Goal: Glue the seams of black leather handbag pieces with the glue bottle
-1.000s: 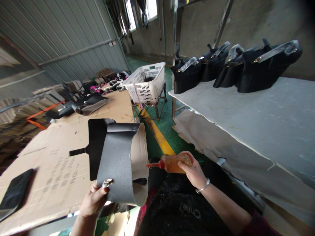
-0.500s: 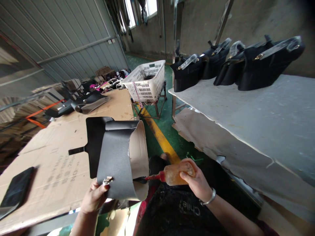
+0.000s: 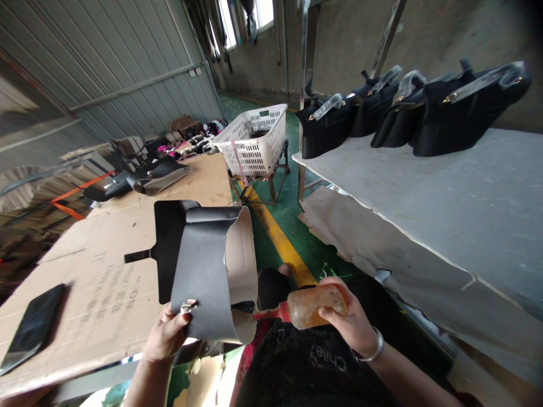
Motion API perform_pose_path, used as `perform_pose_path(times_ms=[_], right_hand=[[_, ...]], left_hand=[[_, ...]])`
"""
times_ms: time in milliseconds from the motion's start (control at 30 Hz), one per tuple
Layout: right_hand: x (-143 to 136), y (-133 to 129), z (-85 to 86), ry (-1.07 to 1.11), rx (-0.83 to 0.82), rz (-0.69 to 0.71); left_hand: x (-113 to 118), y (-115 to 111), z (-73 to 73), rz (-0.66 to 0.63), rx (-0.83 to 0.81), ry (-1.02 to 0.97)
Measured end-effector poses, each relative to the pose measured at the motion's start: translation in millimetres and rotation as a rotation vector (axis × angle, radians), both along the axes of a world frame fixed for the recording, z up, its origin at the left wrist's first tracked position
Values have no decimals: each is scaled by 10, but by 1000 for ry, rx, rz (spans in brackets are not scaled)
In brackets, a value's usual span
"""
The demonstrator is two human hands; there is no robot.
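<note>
left hand [image 3: 165, 334]: thumb beside a small silver metal clasp [image 3: 189, 306], fingers pinching the lower left edge of a black leather-look bag body [image 3: 201, 277]. the bag body is held up at the near edge of the cardboard-covered bench [image 3: 85, 271], its open side and beige lining [image 3: 240, 254] toward the right hand [image 3: 352, 322]. right fingers are wrapped round a cloudy amber plastic squeeze bottle [image 3: 311, 308], its slim red nozzle [image 3: 271, 312] at the opening's lower part.

step in hand, as judged: putting liquid (glue, presumably) inside the rim. next move seems to call for a steady bag body and light, even squeezing.

unclear: whether the nozzle tip touches the lining. left fingertips behind the bag body are hidden; both forearms are cut off by the frame.
</note>
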State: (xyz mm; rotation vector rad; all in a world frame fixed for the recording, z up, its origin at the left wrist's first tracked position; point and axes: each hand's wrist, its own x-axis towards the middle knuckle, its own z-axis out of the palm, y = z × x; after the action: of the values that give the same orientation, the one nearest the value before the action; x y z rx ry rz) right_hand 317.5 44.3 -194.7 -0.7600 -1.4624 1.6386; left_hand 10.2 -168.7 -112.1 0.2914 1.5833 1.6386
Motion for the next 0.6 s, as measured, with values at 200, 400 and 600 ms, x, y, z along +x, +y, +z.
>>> perform_pose_path(times_ms=[200, 400, 600], right_hand=[[-83, 5, -67, -11, -128, -97], [-95, -7, -182, 15, -245, -8], [-41, -59, -212, 15, -240, 75]], left_hand=[[7, 8, 14, -16, 8, -6], [29, 37, 60, 3, -5, -4], [139, 77, 110, 70, 16, 42]])
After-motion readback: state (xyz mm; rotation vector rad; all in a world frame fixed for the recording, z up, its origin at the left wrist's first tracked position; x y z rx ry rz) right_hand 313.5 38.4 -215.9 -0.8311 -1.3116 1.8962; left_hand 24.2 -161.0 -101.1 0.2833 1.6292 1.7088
